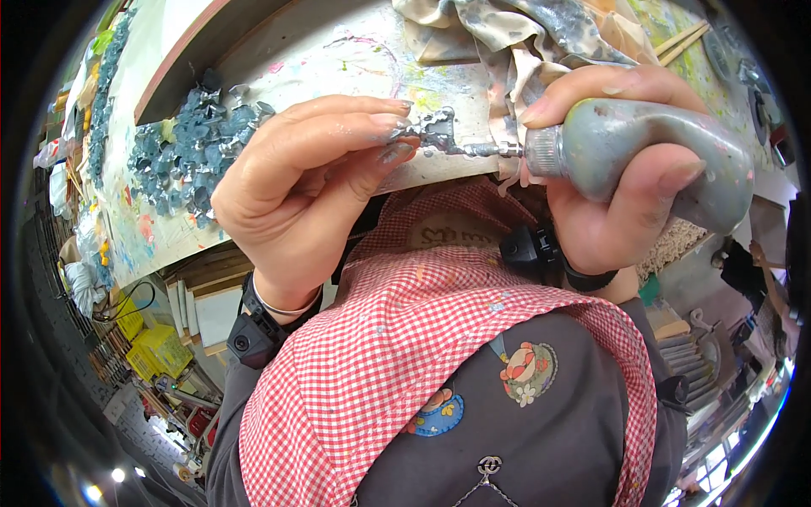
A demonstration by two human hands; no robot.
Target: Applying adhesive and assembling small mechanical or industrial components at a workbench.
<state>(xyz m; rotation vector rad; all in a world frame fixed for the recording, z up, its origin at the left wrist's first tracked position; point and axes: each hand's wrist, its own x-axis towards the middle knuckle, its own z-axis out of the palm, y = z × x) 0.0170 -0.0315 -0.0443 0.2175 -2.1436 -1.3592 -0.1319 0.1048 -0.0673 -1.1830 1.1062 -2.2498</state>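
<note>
My left hand (296, 165) pinches a small dark blue-grey moulded piece (438, 128) between thumb and fingertips, above the table's near edge. Silver-grey paint smears those fingers. In my right hand (621, 198) lies a soft squeeze bottle (710, 160) of grey paint, held on its side with fingers and thumb wrapped round it. Its ribbed collar and thin metal nozzle (509, 149) point left and reach the piece; whether the tip touches it I cannot tell. A heap of similar blue-grey pieces (190, 152), some edged in silver, sits left of my left hand.
The paint-spattered table (338, 68) carries a brown-edged board (182, 59) behind the heap. Stained cloths (524, 34) lie at the back, with wooden sticks (683, 42) to their right. A yellow crate (159, 351) stands lower left. Black devices (256, 338) are strapped to both wrists.
</note>
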